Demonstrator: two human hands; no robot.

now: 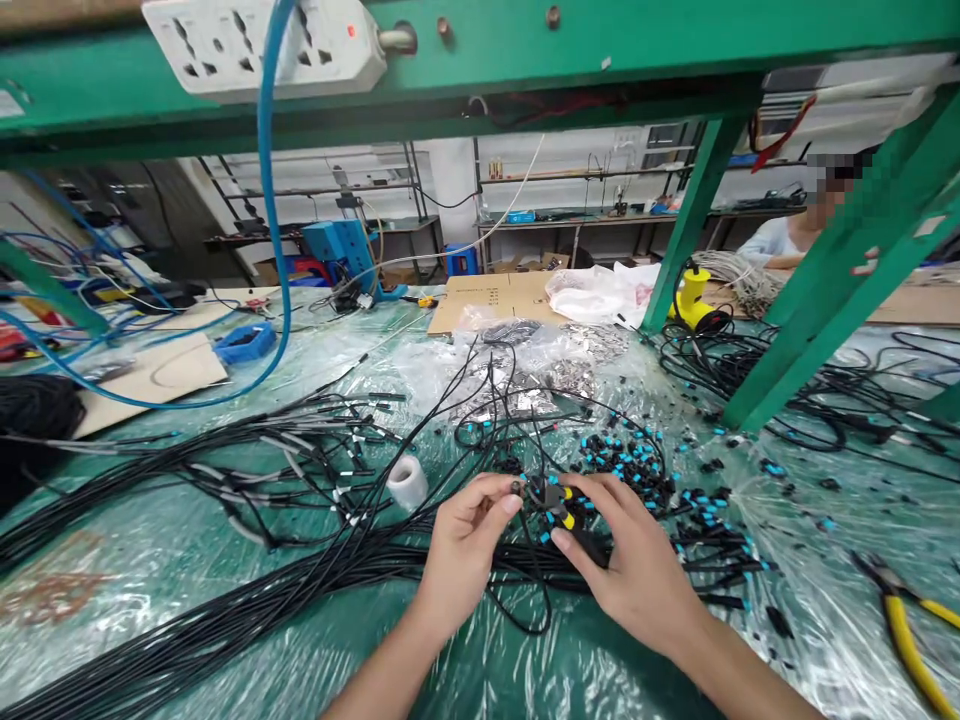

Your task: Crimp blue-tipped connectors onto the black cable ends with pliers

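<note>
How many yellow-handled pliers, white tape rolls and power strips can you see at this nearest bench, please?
Yellow-handled pliers: 1
White tape rolls: 1
Power strips: 1
Total: 3

One head-worn view, from above the near side of the plastic-sheeted workbench (127,640), facing forward and down across it; close over the left hand (461,560) and right hand (637,570), beneath a green steel shelf frame (465,120), with wall shelving (637,190) far beyond the bench.
</note>
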